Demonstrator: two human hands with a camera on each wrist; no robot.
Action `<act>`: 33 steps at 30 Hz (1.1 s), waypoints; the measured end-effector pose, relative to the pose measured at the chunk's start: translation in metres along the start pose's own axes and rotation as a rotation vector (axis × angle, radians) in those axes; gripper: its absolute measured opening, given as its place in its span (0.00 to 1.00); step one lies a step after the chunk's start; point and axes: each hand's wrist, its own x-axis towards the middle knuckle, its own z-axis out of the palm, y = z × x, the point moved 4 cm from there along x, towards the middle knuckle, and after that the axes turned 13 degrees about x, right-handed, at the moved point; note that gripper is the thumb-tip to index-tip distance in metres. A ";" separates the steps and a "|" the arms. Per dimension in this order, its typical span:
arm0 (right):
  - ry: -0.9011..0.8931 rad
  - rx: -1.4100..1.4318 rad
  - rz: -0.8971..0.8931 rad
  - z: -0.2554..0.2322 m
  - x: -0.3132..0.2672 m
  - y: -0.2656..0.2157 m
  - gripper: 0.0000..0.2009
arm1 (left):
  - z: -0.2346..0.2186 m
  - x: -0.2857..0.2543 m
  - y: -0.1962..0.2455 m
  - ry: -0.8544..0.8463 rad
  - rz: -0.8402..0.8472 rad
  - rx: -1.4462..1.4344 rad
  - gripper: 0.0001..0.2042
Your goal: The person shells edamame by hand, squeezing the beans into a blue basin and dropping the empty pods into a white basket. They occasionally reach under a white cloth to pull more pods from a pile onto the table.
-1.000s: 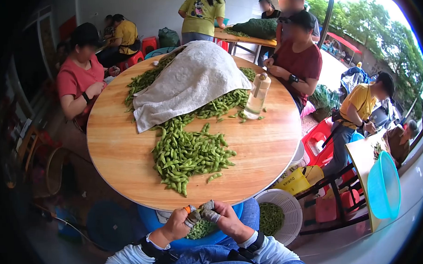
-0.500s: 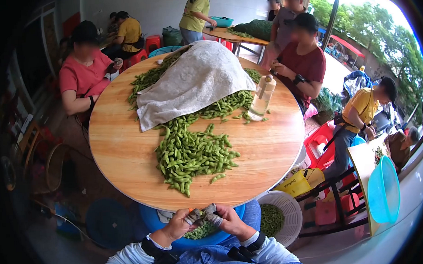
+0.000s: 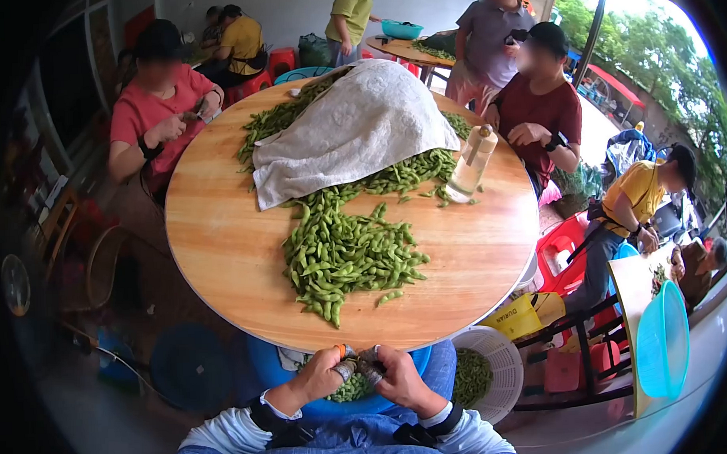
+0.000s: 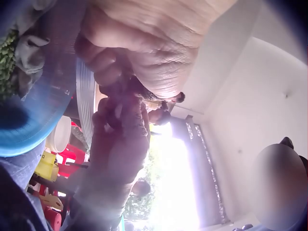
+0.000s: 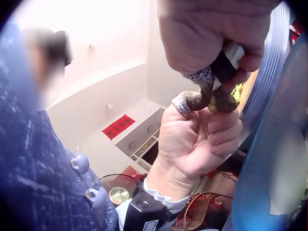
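Over the front edge of the round wooden table (image 3: pixel 228 240), my left hand (image 3: pixel 314 381) and right hand (image 3: pixel 405 383) meet fingertip to fingertip. Cloth or tape wraps the thumbs and some fingers. A small green soybean pod (image 5: pixel 212 105), mostly hidden, is pinched between the wrapped fingertips of both hands in the right wrist view. Beneath them, a blue tub (image 3: pixel 264 363) on my lap holds shelled green beans (image 3: pixel 353 387). On the table in front lies a heap of green soybean pods (image 3: pixel 340 252), with one loose pod (image 3: pixel 390 297) beside it.
A pale towel (image 3: pixel 360 131) covers a larger pod mound, with a clear bottle (image 3: pixel 472 169) to its right. A white basket (image 3: pixel 506 366) with pods stands on the floor to my right. People sit at the table on the left and right.
My hands stay together over the tub, fingertips shifting slightly around the pod. The head view has turned a little left. In the background, a standing person in grey has come further into view.
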 end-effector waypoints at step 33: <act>-0.027 0.500 0.054 0.009 0.006 -0.011 0.08 | -0.004 -0.009 0.007 0.238 0.171 -0.223 0.09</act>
